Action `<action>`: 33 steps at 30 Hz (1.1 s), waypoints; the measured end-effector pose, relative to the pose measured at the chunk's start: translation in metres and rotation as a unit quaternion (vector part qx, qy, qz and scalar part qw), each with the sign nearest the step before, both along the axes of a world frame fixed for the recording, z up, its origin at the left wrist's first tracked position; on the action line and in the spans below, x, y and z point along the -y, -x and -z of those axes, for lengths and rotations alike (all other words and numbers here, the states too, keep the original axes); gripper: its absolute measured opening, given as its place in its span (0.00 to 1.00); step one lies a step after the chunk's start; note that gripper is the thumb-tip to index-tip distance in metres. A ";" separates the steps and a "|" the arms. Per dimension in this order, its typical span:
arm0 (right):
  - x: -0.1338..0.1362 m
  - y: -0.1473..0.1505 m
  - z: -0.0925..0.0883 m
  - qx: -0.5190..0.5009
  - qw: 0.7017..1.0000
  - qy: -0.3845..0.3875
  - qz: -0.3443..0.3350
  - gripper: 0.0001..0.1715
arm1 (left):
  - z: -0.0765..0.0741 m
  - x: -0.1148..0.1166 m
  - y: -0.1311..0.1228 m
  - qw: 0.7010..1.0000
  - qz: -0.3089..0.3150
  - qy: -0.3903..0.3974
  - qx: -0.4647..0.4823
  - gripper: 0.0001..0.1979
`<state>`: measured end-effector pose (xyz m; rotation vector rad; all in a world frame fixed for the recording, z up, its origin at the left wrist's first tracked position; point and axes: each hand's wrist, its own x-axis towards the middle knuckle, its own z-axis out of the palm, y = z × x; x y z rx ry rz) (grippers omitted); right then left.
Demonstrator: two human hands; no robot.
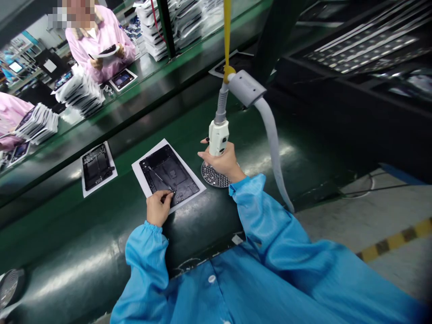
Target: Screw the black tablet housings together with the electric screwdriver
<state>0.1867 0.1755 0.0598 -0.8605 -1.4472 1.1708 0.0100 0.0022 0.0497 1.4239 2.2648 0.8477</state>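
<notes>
My right hand (223,159) is wrapped around the white body of an electric screwdriver (219,133), which hangs upright from a yellow cord. Its lower end is hidden behind my fingers, above a round perforated metal screw tray (212,175). To the left, a black tablet housing (182,173) lies open side up on a white sheet (141,177), with a thin strip running across its inside. My left hand (159,207) is at the near edge of the housing, fingertips pinched together; what they hold, if anything, is too small to make out.
Another black housing (97,166) on a white sheet lies further left. A grey hose (272,139) curves down from a grey cylinder (247,87) beside the screwdriver. Across the green bench, a person in pink (101,40) handles a part near stacked sheets (79,90). Dark racks stand right.
</notes>
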 end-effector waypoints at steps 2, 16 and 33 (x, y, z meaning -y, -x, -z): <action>0.000 0.000 0.001 0.006 1.000 -0.006 -0.001 0.12 | 0.001 0.000 -0.001 1.000 -0.010 -0.002 0.014 0.05; 0.006 -0.005 -0.004 -0.001 0.998 -0.054 0.029 0.12 | -0.001 -0.001 -0.020 0.997 0.052 0.058 -0.011 0.04; 0.014 -0.004 -0.007 -0.041 0.997 -0.060 0.013 0.17 | 0.014 0.030 -0.022 0.969 0.155 0.004 -0.194 0.10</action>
